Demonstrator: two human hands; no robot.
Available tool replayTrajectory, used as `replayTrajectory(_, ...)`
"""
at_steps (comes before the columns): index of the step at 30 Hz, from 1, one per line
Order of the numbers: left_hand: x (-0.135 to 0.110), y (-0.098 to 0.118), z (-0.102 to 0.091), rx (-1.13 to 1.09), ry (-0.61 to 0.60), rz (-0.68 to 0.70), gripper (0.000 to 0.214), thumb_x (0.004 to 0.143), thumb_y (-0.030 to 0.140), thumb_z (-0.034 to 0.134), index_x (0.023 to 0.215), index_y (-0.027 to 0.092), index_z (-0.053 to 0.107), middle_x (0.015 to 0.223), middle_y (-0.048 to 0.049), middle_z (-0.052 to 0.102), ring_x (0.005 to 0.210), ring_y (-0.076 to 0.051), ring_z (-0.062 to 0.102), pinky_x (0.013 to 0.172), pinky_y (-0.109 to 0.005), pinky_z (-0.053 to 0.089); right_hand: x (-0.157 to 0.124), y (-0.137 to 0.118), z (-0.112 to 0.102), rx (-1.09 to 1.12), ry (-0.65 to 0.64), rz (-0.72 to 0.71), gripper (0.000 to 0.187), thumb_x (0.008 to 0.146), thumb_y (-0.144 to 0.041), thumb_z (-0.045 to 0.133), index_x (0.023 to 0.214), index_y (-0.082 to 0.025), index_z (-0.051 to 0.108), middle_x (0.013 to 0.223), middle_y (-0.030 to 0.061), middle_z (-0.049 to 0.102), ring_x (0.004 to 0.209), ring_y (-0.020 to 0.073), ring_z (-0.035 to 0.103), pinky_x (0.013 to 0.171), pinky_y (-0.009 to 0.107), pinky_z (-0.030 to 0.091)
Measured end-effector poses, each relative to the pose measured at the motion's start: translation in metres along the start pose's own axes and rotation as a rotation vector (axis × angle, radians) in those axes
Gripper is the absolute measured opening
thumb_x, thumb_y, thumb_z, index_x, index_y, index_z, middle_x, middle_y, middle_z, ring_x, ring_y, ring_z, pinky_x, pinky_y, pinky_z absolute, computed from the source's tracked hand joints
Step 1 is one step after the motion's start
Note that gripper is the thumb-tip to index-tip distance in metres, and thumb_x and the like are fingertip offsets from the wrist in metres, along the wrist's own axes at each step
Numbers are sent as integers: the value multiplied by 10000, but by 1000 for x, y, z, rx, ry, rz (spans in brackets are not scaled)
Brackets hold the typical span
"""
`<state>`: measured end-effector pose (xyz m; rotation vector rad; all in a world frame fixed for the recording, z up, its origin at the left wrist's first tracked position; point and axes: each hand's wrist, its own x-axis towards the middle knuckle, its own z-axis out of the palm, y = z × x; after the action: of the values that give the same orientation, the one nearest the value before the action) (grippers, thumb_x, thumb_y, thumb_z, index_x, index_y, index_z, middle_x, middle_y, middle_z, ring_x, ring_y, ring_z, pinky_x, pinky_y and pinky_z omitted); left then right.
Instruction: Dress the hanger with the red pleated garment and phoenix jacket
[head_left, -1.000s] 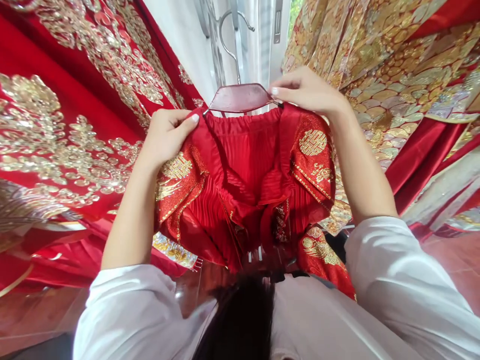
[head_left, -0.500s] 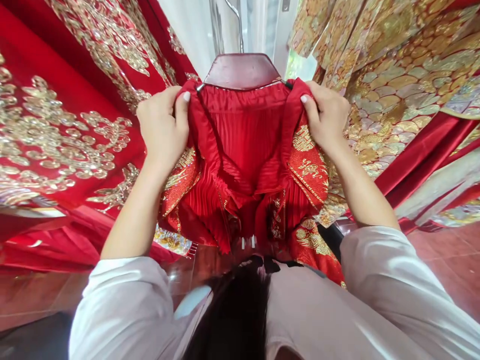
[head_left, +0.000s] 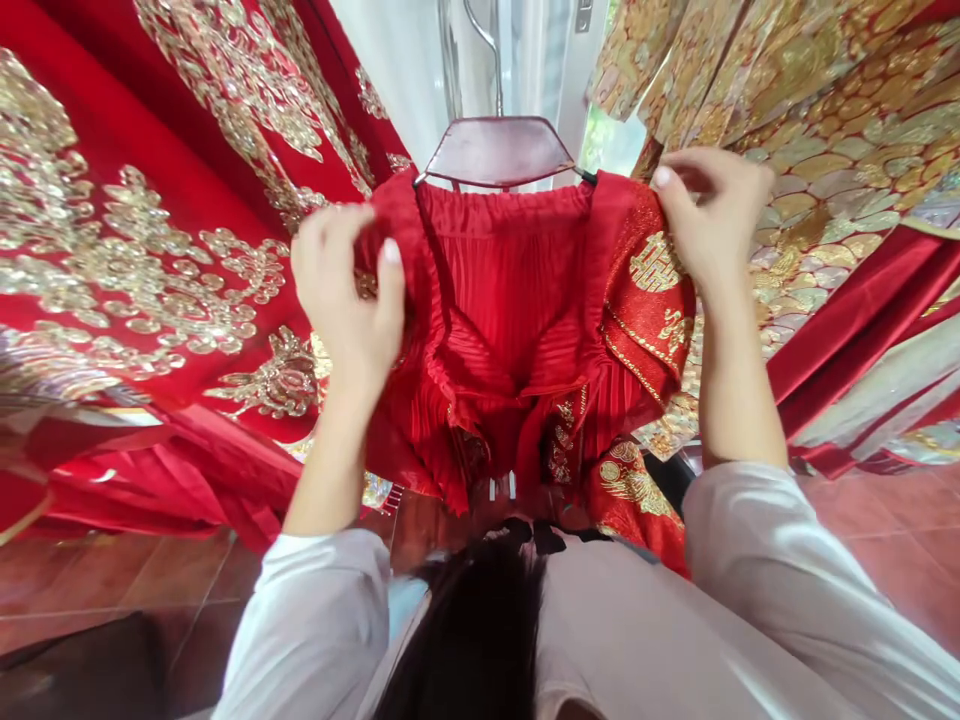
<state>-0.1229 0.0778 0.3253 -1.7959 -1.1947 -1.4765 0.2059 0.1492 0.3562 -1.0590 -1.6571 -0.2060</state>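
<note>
A red jacket (head_left: 517, 270) with a pleated inside and gold embroidery hangs in front of me on a hanger (head_left: 501, 152) with a wide top plate. My left hand (head_left: 349, 285) is at its left shoulder, fingers and thumb apart, with red cloth showing between them. At the opposite shoulder, my right hand (head_left: 716, 210) pinches the outer edge of the embroidered sleeve (head_left: 651, 290) between thumb and bent fingers. The jacket's front hangs parted below the neckline, and its lower part runs down close to my body.
A red gown with beaded gold patterns (head_left: 225, 290) hangs close on the left. Gold scale-patterned garments (head_left: 817, 150) hang on the right, beside folds of red satin (head_left: 855, 310). A dark object (head_left: 82, 665) is on the tiled floor (head_left: 202, 580) at lower left.
My right hand has moved outward along the shoulder, spreading the embroidered sleeve. My left hand has loosened from its shoulder and its fingers have parted. The hanger now appears slightly further right.
</note>
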Motion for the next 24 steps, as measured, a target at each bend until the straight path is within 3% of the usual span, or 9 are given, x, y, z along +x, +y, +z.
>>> replayTrajectory(2,-41,20,-8,113,48,-55,356,904,453,490,1077,155,583,1014,-107,598,1002,-263,542,888,-426,400,-46,-17,0,-218,268,-47,390,907,-486,450,670,-196,562,647,52,523,639,164,479,663,332,363)
replayTrajectory(3,-61,28,-10,129,4,-87,396,864,468,551,1105,154,563,1024,-121,590,985,-281,546,867,-433,411,-72,-24,2,-259,304,4,428,917,-487,432,621,-190,514,615,47,490,599,154,456,622,318,347)
replayTrajectory(7,-99,37,-12,43,-108,-169,510,807,454,640,1200,165,489,1097,-153,550,1022,-313,530,869,-460,429,-152,-44,25,-336,64,97,401,858,-549,509,826,-159,598,735,73,587,690,194,542,640,318,412)
replayTrajectory(9,-81,33,-14,13,-124,-104,444,809,409,647,1176,202,506,1142,-141,535,1073,-318,511,931,-492,399,-164,-48,36,-320,20,125,474,849,-573,516,1023,-139,595,877,104,625,816,225,580,717,342,457)
replayTrajectory(12,-15,31,-9,16,-253,29,356,797,390,669,1107,252,559,1237,-101,507,1202,-337,428,1052,-539,287,-151,-56,46,-292,33,173,554,836,-594,530,1144,-133,544,899,103,620,829,230,584,764,363,476)
replayTrajectory(14,36,40,5,24,-382,164,407,785,392,685,1146,243,568,1303,-86,479,1265,-334,373,1092,-519,243,-136,-61,53,-311,38,201,551,827,-573,550,1160,-134,527,921,112,609,854,242,578,782,382,475)
replayTrajectory(17,95,63,41,112,-561,330,538,846,392,594,1312,141,498,1404,-105,409,1345,-318,287,1157,-497,84,-118,-59,56,-301,37,247,308,900,-388,440,1033,-136,558,939,131,588,896,248,567,800,399,462)
replayTrajectory(20,120,83,77,189,-728,320,437,912,386,486,1239,115,588,1215,-107,571,1215,-296,455,1142,-498,62,-105,-41,38,-90,22,319,217,882,-245,352,836,-157,545,780,78,558,751,197,545,724,366,462)
replayTrajectory(24,122,91,98,233,-690,288,370,916,396,477,1030,135,714,978,-110,674,947,-272,577,973,-468,271,-73,-29,-20,318,-16,430,273,873,-358,417,671,-187,483,615,13,449,569,140,440,563,306,397)
